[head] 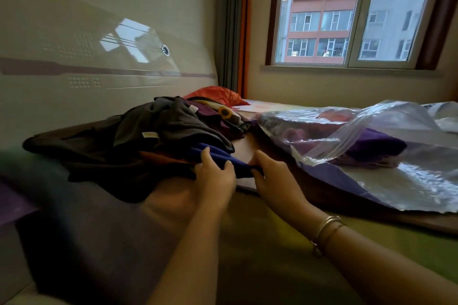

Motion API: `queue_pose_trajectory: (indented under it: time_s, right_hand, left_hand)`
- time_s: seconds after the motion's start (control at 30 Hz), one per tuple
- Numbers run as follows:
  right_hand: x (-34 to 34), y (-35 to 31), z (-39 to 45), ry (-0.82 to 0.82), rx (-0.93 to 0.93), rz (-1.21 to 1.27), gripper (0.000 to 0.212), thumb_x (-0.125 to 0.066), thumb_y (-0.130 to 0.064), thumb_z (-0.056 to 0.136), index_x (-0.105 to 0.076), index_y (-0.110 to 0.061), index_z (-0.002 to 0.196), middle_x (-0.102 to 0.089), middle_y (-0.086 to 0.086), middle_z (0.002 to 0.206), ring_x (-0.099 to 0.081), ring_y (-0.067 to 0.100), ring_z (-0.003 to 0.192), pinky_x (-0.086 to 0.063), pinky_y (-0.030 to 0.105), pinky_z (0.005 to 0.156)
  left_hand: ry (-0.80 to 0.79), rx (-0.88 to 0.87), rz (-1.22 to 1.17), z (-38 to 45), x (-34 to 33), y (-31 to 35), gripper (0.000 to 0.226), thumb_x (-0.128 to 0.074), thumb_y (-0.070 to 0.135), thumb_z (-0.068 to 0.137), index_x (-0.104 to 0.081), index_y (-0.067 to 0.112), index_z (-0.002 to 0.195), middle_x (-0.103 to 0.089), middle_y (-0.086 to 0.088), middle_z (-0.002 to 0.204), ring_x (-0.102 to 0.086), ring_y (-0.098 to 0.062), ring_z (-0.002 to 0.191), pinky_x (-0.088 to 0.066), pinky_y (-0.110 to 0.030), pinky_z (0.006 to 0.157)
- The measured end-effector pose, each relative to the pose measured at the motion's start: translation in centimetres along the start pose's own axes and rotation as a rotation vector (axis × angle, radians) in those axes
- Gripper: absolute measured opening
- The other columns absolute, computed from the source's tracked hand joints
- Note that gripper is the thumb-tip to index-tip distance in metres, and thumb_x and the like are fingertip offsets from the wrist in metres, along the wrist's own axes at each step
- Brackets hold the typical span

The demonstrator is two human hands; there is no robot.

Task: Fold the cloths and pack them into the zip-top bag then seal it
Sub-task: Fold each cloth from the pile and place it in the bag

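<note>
Cloth pile [138, 136] beside bag [347, 136], window [347, 12] behind

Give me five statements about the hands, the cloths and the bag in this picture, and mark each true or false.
1. Both hands grip the blue cloth. True: the left hand and the right hand both hold its near edge.
2. The zip-top bag is sealed shut. False: its mouth gapes open toward the hands.
3. A purple cloth already lies inside the bag. True.
4. The pile of dark cloths lies to the right of the bag. False: it lies to the left.
5. The left wrist wears bracelets. False: the bracelets are on the right wrist.
</note>
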State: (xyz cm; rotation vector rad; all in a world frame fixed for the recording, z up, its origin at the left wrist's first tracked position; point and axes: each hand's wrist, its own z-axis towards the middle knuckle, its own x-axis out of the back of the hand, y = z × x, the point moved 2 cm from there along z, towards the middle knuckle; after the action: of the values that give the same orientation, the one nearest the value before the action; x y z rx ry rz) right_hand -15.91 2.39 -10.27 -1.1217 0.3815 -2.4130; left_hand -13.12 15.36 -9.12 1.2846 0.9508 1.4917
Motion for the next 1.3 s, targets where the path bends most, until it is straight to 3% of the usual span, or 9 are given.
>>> queue_pose_trajectory:
  time_s: [0.23, 0.33, 0.47, 0.6, 0.73, 0.9, 1.07, 1.2, 1.3]
  right_hand:
    - [-0.8, -2.4, 1.7, -0.126, -0.068, 0.137, 0.018, -0.051, -0.019, 0.093, -0.061, -0.025, 0.107, -0.062, -0.007, 0.095, -0.062, 0.006, 0.073, -0.056, 0.024, 0.066]
    - [-2.8, -3.4, 4.3, -0.11, -0.006, 0.04, 0.023, -0.045, -0.024, 0.097, -0.06, -0.023, 0.114, -0.055, -0.007, 0.109, -0.057, 0.01, 0.099, -0.046, 0.019, 0.082]
    - [-6.9, -3.5, 8.9, -0.243, -0.041, -0.102, 0.038, -0.037, -0.035, 0.1, -0.052, -0.024, 0.133, -0.025, 0.002, 0.155, -0.022, 0.022, 0.143, -0.019, 0.036, 0.115]
    - [-9.4, -3.2, 12.9, -0.371, -0.107, -0.112, 0.044, -0.025, -0.035, 0.102, -0.06, -0.019, 0.123, -0.02, 0.001, 0.158, -0.008, 0.021, 0.147, -0.003, 0.047, 0.119]
    - [-7.8, -4.2, 13.3, -0.174, -0.128, 0.14, 0.036, -0.03, -0.016, 0.101, -0.061, 0.001, 0.1, -0.059, 0.017, 0.114, -0.054, 0.03, 0.106, -0.038, 0.044, 0.102]
    - [-0.7, -4.7, 10.0, 0.026, -0.095, 0.413, 0.036, -0.034, -0.016, 0.102, -0.069, -0.017, 0.095, -0.061, -0.002, 0.104, -0.058, 0.008, 0.099, -0.045, 0.02, 0.083]
    - [7.0, -5.5, 3.5, 0.143, -0.109, 0.555, 0.025, -0.048, -0.006, 0.095, -0.07, -0.016, 0.091, -0.069, -0.001, 0.096, -0.061, 0.006, 0.093, -0.049, 0.022, 0.084]
    - [12.3, -5.6, -2.2, 0.132, -0.164, 0.691, 0.035, -0.046, 0.005, 0.089, -0.07, -0.019, 0.093, -0.07, -0.005, 0.098, -0.062, 0.008, 0.095, -0.052, 0.021, 0.079]
    - [15.2, -5.1, -5.2, 0.116, -0.259, 0.684, 0.04, -0.045, 0.006, 0.086, -0.071, -0.022, 0.099, -0.067, 0.0, 0.111, -0.061, 0.02, 0.103, -0.051, 0.028, 0.077]
  left_hand:
    - [0.024, 0.104, -0.16, 0.5, 1.6, -0.5, 0.055, -0.041, 0.013, 0.1, -0.021, 0.025, 0.15, -0.035, -0.014, 0.148, -0.045, -0.029, 0.126, -0.036, -0.027, 0.081]
    - [0.08, 0.082, -0.222, 1.6, 3.0, -0.8, 0.055, -0.04, 0.006, 0.098, -0.026, 0.025, 0.148, -0.039, -0.012, 0.144, -0.047, -0.027, 0.123, -0.037, -0.028, 0.082]
    - [0.146, 0.096, -0.25, 3.8, 4.9, -1.8, 0.055, -0.037, -0.001, 0.095, -0.034, 0.023, 0.145, -0.043, -0.014, 0.141, -0.049, -0.031, 0.121, -0.043, -0.035, 0.091]
    - [0.178, 0.112, -0.244, 5.0, 6.2, -2.7, 0.054, -0.036, -0.002, 0.095, -0.037, 0.022, 0.144, -0.045, -0.013, 0.14, -0.048, -0.029, 0.123, -0.042, -0.037, 0.097]
    - [0.174, 0.071, -0.232, 4.9, 6.6, -2.9, 0.052, -0.039, 0.003, 0.097, -0.035, 0.024, 0.145, -0.043, -0.008, 0.141, -0.049, -0.026, 0.122, -0.043, -0.034, 0.094]
    - [0.148, -0.101, -0.11, 3.1, 6.1, -1.5, 0.07, -0.06, 0.014, 0.091, -0.022, 0.023, 0.15, -0.032, -0.008, 0.15, -0.041, -0.027, 0.131, -0.04, -0.034, 0.102]
    - [0.118, -0.337, 0.027, -0.5, 4.2, 2.1, 0.098, -0.074, 0.034, 0.08, -0.007, 0.033, 0.152, -0.013, -0.004, 0.156, -0.024, -0.026, 0.14, -0.032, -0.041, 0.11]
    - [-0.093, -0.481, -0.03, -3.0, 1.7, 3.6, 0.059, -0.074, 0.029, 0.08, -0.047, 0.026, 0.131, -0.043, -0.003, 0.139, -0.043, -0.019, 0.128, -0.04, -0.027, 0.1]
    - [-0.22, -0.491, -0.021, -5.2, -0.3, 4.1, 0.037, -0.075, 0.028, 0.079, -0.054, 0.024, 0.11, -0.055, -0.002, 0.123, -0.053, -0.015, 0.114, -0.048, -0.026, 0.092]
